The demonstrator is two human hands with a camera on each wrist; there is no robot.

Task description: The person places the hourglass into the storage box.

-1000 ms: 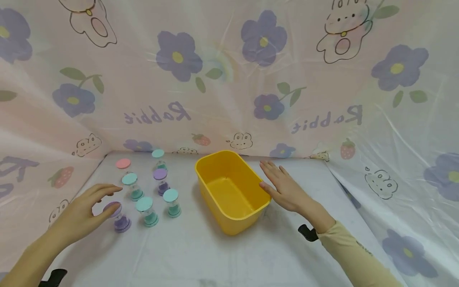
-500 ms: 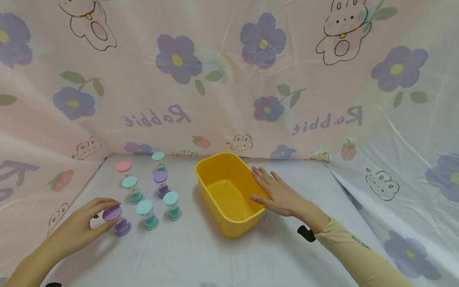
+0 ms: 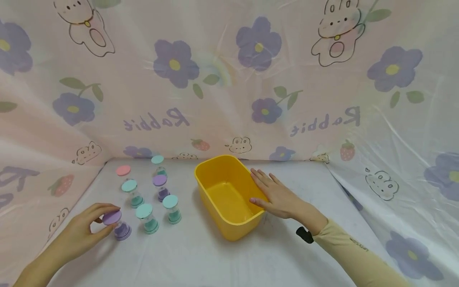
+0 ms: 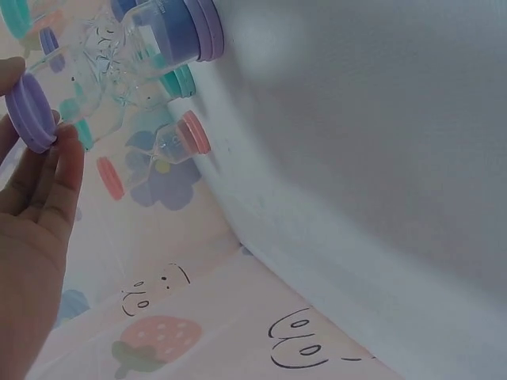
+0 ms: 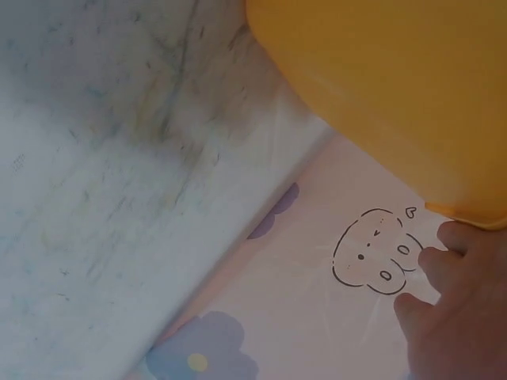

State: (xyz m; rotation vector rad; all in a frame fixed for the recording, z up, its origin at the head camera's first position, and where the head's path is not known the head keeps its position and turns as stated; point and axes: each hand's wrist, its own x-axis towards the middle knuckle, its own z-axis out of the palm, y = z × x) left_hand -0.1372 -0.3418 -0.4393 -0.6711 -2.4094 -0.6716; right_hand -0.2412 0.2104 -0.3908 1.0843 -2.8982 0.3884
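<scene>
The left hand [image 3: 80, 235] pinches the top cap of the purple timer [image 3: 118, 224], fingers and thumb curled round the lilac disc, at the near left of the white table [image 3: 201, 255]. The wrist view shows the fingertips [image 4: 59, 154] on the cap's edge and the timer's base on the cloth (leaning or not, I can't tell). Over on the other side, the right hand [image 3: 277, 195] lies with straight fingers flat on the right rim of the yellow bin [image 3: 227, 195], holding nothing, thumb tucked on the outer wall.

Risks, as I judge them: the grip is only on a thin cap, so the smooth timer could slip or swing out. The teal timers [image 3: 147, 217] stand just beside it, close-packed; a sideways sweep would likely knock one over. The bin looks light, and a press on one rim might tip or skid it. A pink timer [image 3: 123, 171] stands further back, well clear.
</scene>
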